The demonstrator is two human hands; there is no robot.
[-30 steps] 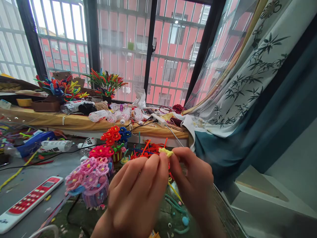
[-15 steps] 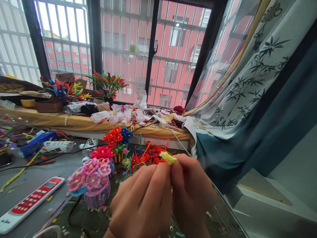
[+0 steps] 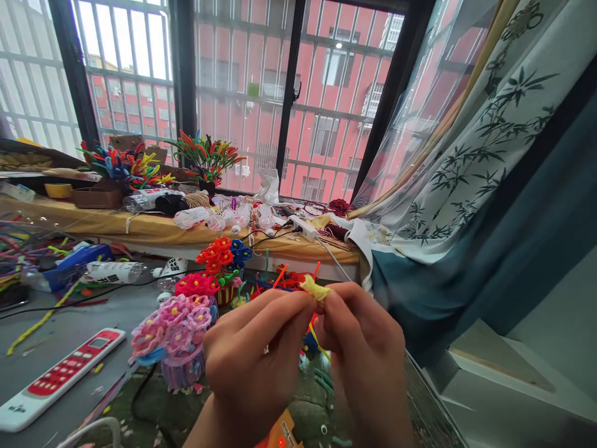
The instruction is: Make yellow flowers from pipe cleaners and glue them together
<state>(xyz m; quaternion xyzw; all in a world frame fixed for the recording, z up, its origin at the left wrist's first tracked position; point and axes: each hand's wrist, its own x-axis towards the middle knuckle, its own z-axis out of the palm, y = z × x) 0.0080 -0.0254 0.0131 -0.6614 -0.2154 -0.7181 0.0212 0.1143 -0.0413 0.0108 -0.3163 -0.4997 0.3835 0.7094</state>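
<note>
A small fuzzy yellow piece of pipe cleaner [image 3: 314, 288], bent into a compact shape, is pinched between the fingertips of both hands. My left hand [image 3: 259, 348] is closed on its lower left side, and my right hand [image 3: 366, 336] grips it from the right. The fingers partly hide its lower end. Just behind the hands lie red and orange pipe cleaners [image 3: 285, 275]. Left of my left hand stands a striped pot of pink pipe-cleaner flowers [image 3: 180, 323]. Below the hands, an orange tool with a red light [image 3: 284, 430] is partly in view.
A red and white remote [image 3: 65, 376] lies on the left of the table, with plastic bottles [image 3: 119, 272] behind it. The windowsill [image 3: 153, 225] carries more bottles, a power strip [image 3: 303, 228] and colourful pipe-cleaner plants [image 3: 205, 155]. A curtain [image 3: 485, 155] hangs at the right.
My hands have tilted and opened a gap below the fingertips, uncovering the orange tool and the tabletop. The yellow piece has turned slightly and stays pinched. The view has shifted a little.
</note>
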